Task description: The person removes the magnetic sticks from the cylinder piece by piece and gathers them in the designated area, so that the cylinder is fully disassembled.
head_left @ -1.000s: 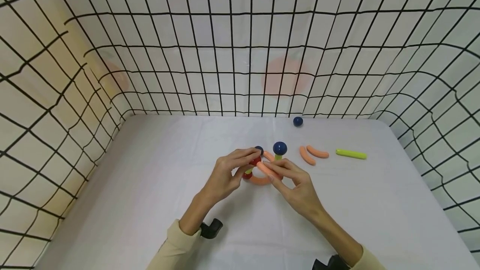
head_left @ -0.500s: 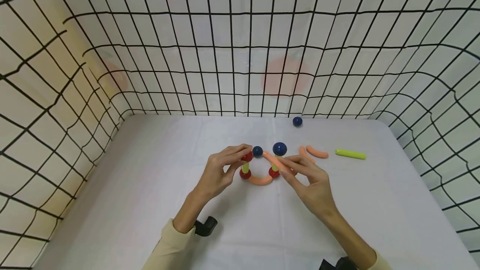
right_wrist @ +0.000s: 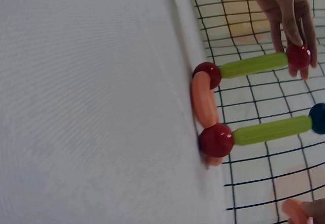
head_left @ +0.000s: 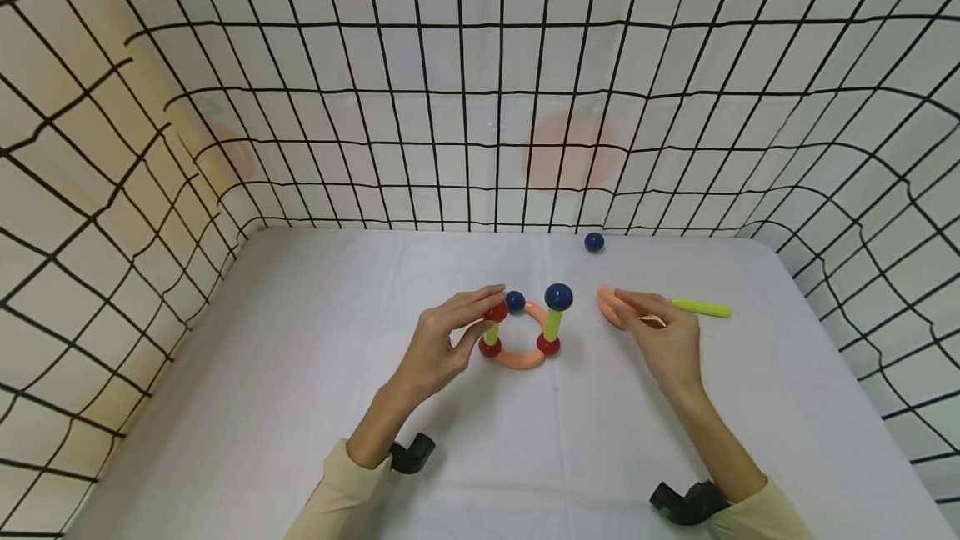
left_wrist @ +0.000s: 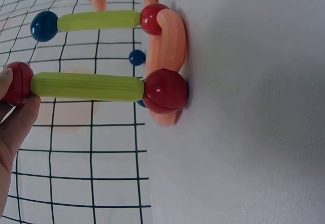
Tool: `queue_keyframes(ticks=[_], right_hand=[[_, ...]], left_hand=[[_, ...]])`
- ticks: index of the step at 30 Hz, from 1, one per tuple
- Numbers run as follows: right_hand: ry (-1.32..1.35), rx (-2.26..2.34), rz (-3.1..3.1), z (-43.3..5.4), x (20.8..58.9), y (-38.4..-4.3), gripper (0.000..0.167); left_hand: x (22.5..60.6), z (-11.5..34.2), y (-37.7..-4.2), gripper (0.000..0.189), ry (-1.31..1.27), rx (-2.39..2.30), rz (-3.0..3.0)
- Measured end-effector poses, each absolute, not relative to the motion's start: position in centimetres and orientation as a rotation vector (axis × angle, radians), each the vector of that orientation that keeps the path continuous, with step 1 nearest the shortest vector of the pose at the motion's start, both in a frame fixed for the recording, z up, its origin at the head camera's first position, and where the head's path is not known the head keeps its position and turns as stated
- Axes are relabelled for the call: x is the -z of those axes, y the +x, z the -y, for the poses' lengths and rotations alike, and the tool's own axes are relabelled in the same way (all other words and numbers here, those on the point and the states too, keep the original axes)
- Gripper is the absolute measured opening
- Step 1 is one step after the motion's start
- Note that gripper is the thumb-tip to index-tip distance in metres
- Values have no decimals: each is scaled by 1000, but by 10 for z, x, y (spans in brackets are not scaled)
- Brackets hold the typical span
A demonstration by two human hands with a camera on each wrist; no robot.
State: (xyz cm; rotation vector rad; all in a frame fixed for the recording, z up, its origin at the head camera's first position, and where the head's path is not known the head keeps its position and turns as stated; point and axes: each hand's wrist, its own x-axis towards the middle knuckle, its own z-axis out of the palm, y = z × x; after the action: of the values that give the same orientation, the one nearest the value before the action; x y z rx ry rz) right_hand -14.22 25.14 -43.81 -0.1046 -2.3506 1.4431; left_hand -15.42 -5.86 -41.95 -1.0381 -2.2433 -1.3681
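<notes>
My left hand [head_left: 442,338] pinches a red ball [left_wrist: 19,84] on top of an upright green rod [left_wrist: 89,86]. That rod stands in a lower red ball [left_wrist: 166,91], part of a ring of curved orange rods [head_left: 521,360] and balls on the table. A second green rod [head_left: 552,326] rises from another red ball [head_left: 548,344] and carries a blue ball [head_left: 558,297]. Right of the ring, my right hand [head_left: 670,342] pinches a curved orange rod [right_wrist: 293,210] low over the table, at the loose orange rods [head_left: 609,307], partly covering them.
A blue ball [head_left: 515,302] sits at the ring's back. Another blue ball [head_left: 594,242] lies near the table's far edge. A loose green rod [head_left: 702,307] is right of my right hand. Black wire mesh [head_left: 465,123] encloses the white table [head_left: 337,290] at the back and sides.
My right hand has carried the curved orange rod away from the held red ball, rightward to the loose orange rods. My left hand moved slightly left, still holding the red ball.
</notes>
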Motion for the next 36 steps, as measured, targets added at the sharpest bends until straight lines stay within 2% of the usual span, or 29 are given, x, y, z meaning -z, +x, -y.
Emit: queue_keyframes(ticks=[13, 20, 28, 36], right_hand=[[-181, -1371, 2536, -247, 469, -164, 35], [-144, -1148, 2625, -246, 473, -163, 25], [-104, -1049, 2688, -248, 474, -161, 31], [-28, -1085, 2694, -252, 475, -163, 26]], left_hand=[[424, 56, -156, 50, -956, 1370, 2227], [426, 55, -158, 52, -910, 1354, 2186], [427, 53, -160, 51, -879, 1370, 2154], [430, 51, -161, 49, -872, 1388, 2152]])
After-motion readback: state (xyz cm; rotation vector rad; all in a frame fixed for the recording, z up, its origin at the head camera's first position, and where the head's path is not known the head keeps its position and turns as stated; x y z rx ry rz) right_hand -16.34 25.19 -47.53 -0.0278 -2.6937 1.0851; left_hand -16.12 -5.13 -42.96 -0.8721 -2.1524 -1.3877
